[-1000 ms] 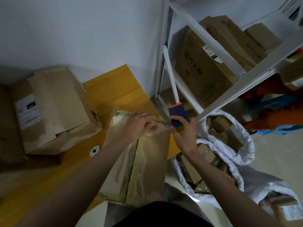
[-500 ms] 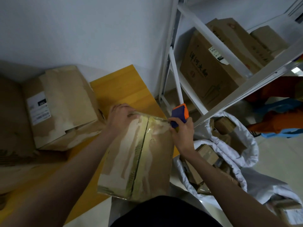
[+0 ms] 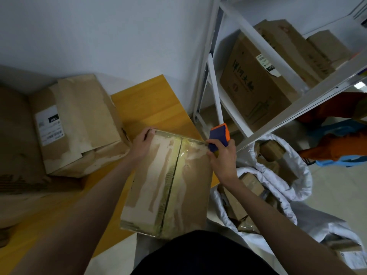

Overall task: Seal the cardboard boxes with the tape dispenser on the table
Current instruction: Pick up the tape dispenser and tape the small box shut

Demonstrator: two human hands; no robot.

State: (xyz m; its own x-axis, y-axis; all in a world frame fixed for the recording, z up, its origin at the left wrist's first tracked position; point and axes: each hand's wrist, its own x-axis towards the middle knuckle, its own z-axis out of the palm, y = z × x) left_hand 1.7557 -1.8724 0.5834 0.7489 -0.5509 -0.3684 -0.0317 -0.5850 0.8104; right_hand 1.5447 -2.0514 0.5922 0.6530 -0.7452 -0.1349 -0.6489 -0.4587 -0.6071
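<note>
**Taping the far edge of the box**

Right now I would keep the tape dispenser low against the cardboard and pull it steadily across the far edge, so the strip lies flat over the centre seam without wrinkling; by my reading, the tape is being laid along that top edge. The bracing hand should press firmly so the box does not slide on the tabletop.

My right hand is curled round the dispenser's handle at the far right corner of the box, just right of frame centre. My left hand grips the far left corner of the same box, fingers folded over the edge. The two hands sit apart, one at each far corner, with the shiny strip of tape between them.

The box lies at centre frame, hanging partly over the tabletop's near edge. A second box sits in the left of the frame, apart from both hands.
</note>
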